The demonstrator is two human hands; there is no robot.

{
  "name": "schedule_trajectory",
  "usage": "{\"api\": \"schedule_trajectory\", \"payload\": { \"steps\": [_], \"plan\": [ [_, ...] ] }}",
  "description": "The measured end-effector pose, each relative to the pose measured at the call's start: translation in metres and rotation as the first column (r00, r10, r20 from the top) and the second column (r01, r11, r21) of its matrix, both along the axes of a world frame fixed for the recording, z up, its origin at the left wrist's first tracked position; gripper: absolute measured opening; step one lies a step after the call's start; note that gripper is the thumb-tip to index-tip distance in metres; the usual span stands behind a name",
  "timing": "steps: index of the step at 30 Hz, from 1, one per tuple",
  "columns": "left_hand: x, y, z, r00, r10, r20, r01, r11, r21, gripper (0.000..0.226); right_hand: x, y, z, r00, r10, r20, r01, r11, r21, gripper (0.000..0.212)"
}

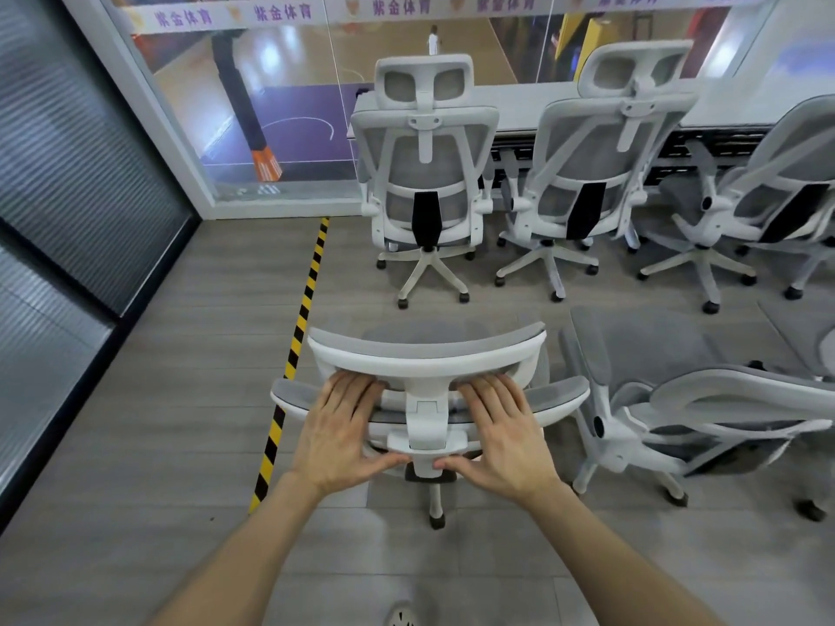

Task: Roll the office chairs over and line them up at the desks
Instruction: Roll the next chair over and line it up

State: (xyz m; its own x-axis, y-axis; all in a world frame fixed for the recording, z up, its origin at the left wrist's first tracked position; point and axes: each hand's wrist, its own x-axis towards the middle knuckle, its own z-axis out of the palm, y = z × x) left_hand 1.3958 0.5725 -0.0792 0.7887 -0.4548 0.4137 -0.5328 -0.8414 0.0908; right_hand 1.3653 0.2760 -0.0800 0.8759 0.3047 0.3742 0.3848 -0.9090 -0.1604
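- The scene is lit brightly, evenly; soft shadows are cast on the floor [189, 445].
- Glare is seen behind the glass wall [289, 106].
- Edges are visibly bent.

near chair [427, 354]: centre front | second chair [677, 399]: just right of it | row of chairs [424, 173]: beyond, at counter [542, 101] | floor tape [293, 354]: left
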Motion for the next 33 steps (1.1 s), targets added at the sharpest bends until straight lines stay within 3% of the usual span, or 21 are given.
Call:
{"api": "schedule_trajectory", "payload": {
  "steps": [7,20,24,28,30,33],
  "plan": [
    [-0.009,-0.001,-0.002,0.998,-0.016,0.064,0.017,1.0,-0.012,0.106,-0.012,-0.001,-0.001,0.999,0.006,0.051,-0.007,1.0,0.024,0.114],
    [-0.013,-0.011,0.005,0.999,0.033,-0.002,-0.033,0.996,0.081,0.105,-0.012,-0.011,0.007,0.999,-0.016,-0.05,0.015,1.0,-0.022,0.117],
    [-0.014,-0.013,0.01,0.997,0.061,-0.037,-0.055,0.986,0.155,0.108,-0.009,-0.012,0.015,0.997,-0.008,-0.078,0.007,1.0,-0.008,0.116],
    [-0.023,-0.017,0.022,0.992,0.105,-0.066,-0.084,0.961,0.265,0.109,-0.01,-0.014,0.027,0.978,0.014,-0.208,-0.012,1.0,0.011,0.115],
    [-0.03,-0.018,0.027,0.988,0.13,-0.083,-0.098,0.946,0.307,0.107,-0.015,-0.017,0.038,0.965,0.046,-0.26,-0.043,0.999,0.017,0.106],
    [-0.052,-0.024,0.026,0.976,0.193,-0.099,-0.16,0.949,0.27,0.093,-0.032,-0.035,0.049,0.948,0.078,-0.309,-0.041,0.991,0.125,0.07]
  ]
}}
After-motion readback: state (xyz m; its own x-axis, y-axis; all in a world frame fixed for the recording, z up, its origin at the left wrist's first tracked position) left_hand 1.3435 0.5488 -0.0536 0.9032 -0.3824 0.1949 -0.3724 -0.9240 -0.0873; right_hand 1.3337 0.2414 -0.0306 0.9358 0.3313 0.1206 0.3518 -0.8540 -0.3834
